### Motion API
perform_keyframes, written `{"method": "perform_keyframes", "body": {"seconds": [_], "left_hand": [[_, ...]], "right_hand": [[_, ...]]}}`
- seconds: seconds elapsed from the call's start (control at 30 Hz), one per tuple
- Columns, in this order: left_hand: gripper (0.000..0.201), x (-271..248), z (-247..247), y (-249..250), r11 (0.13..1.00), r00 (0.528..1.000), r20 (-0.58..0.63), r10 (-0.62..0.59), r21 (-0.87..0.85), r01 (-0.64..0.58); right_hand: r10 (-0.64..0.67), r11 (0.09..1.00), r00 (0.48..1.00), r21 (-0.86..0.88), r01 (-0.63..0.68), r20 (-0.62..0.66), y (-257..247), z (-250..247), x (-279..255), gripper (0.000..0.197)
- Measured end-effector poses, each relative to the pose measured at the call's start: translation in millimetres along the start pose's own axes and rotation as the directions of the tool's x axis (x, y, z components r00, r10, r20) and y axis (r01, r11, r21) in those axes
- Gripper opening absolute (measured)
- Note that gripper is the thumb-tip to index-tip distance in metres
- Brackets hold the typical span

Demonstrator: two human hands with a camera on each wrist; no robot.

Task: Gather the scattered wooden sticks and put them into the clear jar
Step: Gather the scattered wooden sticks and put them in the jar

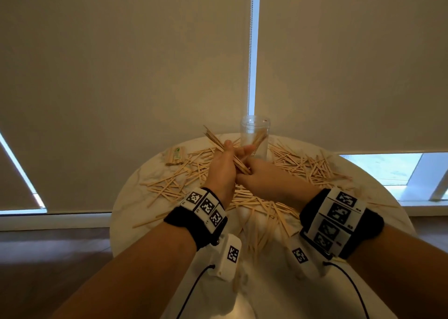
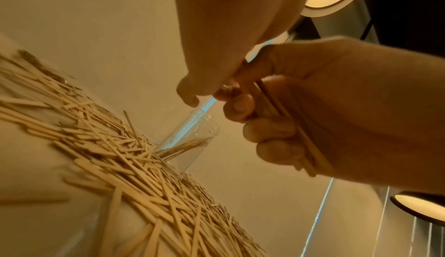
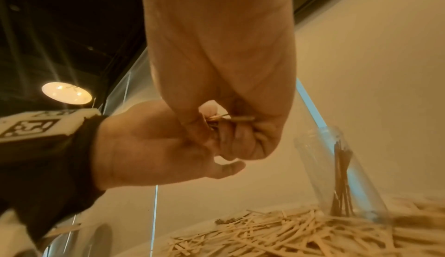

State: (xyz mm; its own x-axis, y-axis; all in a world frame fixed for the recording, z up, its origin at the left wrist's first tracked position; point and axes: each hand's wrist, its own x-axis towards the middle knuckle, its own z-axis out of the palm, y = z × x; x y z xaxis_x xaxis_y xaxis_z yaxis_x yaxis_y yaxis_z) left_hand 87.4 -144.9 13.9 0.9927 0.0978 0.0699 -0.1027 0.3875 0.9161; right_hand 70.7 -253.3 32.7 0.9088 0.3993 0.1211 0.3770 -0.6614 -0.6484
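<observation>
The wooden sticks lie scattered across the round desk on every side of the clear jar, which stands upright at the far edge with a few sticks already leaning inside. They look light, thin and stiff, likely to slide against one another, so a bundle is best gripped around its middle and squared at the ends before tipping in.

Just in front of the jar and to its left, the left hand is raised off the desk, fingers curled round a bundle of sticks that slants up and away. Beside it and touching, the right hand closes its fingers on the bundle's near end, both wrists lifted above the pile.
</observation>
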Motion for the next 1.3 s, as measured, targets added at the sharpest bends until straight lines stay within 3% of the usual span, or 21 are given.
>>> {"method": "perform_keyframes", "body": {"seconds": [0.1, 0.23, 0.4, 0.43, 0.6, 0.7, 0.77, 0.83, 0.97, 1.17, 1.3], "left_hand": [[0.05, 1.0, -3.7, 0.5, 1.0, 0.998, 0.067, -0.019, -0.001, 0.019], [0.038, 2.8, -6.3, 9.6, 0.996, 0.987, 0.132, -0.087, -0.01, 0.089], [0.045, 23.4, -25.8, 36.4, 0.997, 0.981, -0.188, -0.034, -0.081, 0.019], [0.043, 25.4, -28.9, 40.9, 0.997, 0.983, -0.175, -0.05, -0.07, 0.038], [0.04, 13.7, -26.9, 37.6, 0.946, 0.988, 0.05, -0.147, 0.298, 0.126], [0.022, 15.6, -30.2, 31.5, 0.952, 0.987, 0.073, -0.141, 0.283, 0.115], [0.042, 21.4, -33.8, 31.2, 0.967, 0.997, -0.075, -0.019, 0.254, 0.038], [0.041, 23.8, -33.5, 34.6, 0.969, 0.989, -0.146, 0.001, 0.246, 0.035], [0.041, 12.6, -23.3, 32.5, 0.88, 0.962, 0.063, -0.266, 0.424, 0.216], [0.031, 17.2, -33.9, 16.0, 0.873, 0.953, 0.219, -0.207, 0.482, 0.079], [0.029, 18.6, -38.1, 6.6, 0.922, 0.983, 0.108, -0.15, 0.374, 0.1]], "right_hand": [[-0.031, 0.999, 0.998, -0.035, 0.029, -0.046, -1.6, 2.4, 4.8, 0.029], [-0.048, 0.991, 0.998, -0.124, 0.043, -0.039, 6.7, 1.0, 8.1, 0.039], [-0.059, 0.943, 0.998, -0.328, 0.051, -0.012, 12.2, -3.8, -0.2, 0.031], [-0.063, 0.935, 0.998, -0.349, 0.059, -0.002, 11.8, -3.2, -2.0, 0.03], [-0.056, 0.898, 0.997, -0.438, 0.029, -0.047, 13.8, -3.8, -0.9, 0.027], [-0.011, 0.88, 0.998, -0.475, -0.018, -0.059, 17.1, -4.9, -1.0, 0.031], [-0.004, 0.866, 0.999, -0.499, -0.02, -0.047, 16.0, -4.5, -3.3, 0.031], [-0.005, 0.859, 0.998, -0.512, -0.026, -0.058, 15.0, -4.5, -3.4, 0.031], [0.022, 0.843, 0.993, -0.532, -0.079, -0.113, 10.5, -5.4, 2.5, 0.029], [0.132, 0.832, 0.991, -0.543, -0.119, -0.015, 8.9, -10.1, 4.1, 0.027], [0.021, 0.843, 0.998, -0.536, -0.051, -0.063, 10.4, -15.8, -4.9, 0.028]]}}
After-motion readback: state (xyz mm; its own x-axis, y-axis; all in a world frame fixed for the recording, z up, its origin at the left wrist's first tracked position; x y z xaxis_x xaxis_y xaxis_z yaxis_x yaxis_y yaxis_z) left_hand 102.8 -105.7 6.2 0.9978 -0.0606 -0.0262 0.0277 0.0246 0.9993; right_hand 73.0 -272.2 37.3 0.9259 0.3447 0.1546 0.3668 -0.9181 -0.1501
